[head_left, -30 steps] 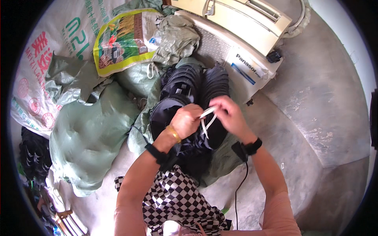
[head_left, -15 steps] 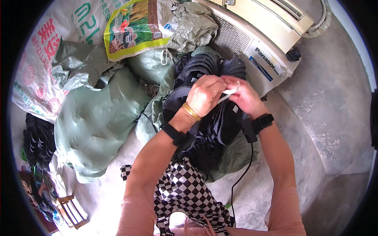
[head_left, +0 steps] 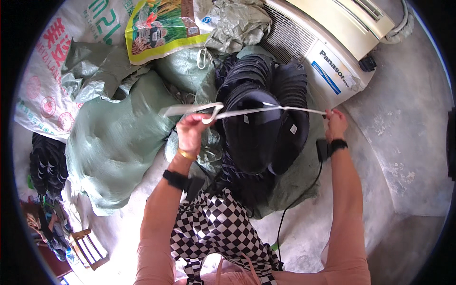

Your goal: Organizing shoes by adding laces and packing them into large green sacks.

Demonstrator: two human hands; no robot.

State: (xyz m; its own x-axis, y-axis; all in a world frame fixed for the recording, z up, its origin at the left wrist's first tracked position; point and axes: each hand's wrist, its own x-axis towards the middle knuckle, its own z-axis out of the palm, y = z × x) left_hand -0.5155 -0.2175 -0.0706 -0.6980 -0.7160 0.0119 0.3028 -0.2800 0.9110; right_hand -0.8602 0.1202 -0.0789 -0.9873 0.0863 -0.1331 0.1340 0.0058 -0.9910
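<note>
Stretched white strip (head_left: 237,113) out since the earlier frame by parting left hand (head_left: 191,133) and right hand (head_left: 337,124), from close together to well apart. Ran lengthwise from left fingers to right fingers, nearly level, sideways across the front of the body. Formed a crossing (head_left: 281,108) within that span, to the right of the left fingers and to the left of the right fingers; lay nearer to the right hand. Could not tell whether knotted there or merely overlapped.

Pinched the strip narrowly in the left fingers, with a small bend just beside the fingertips and a blurred free length trailing outward to their left. Held the opposite portion narrowly in the right fingers. Kept the length between both pinches nearly straight.

Passed above left row (head_left: 249,137) and right row (head_left: 289,85) of dark, shoe-shaped pieces, both located between the two sets of fingers. Pointed lengthwise away from the body in both rows, roughly square to the strip. Could not tell if looped around or beneath them.

Noted farther out: green sack (head_left: 118,133) to the left of the left fingers; patterned bag (head_left: 161,33) beyond and left of them; cream appliance (head_left: 332,19) beyond the right fingers; checkered cloth (head_left: 228,218) nearer to the body than either set.
</note>
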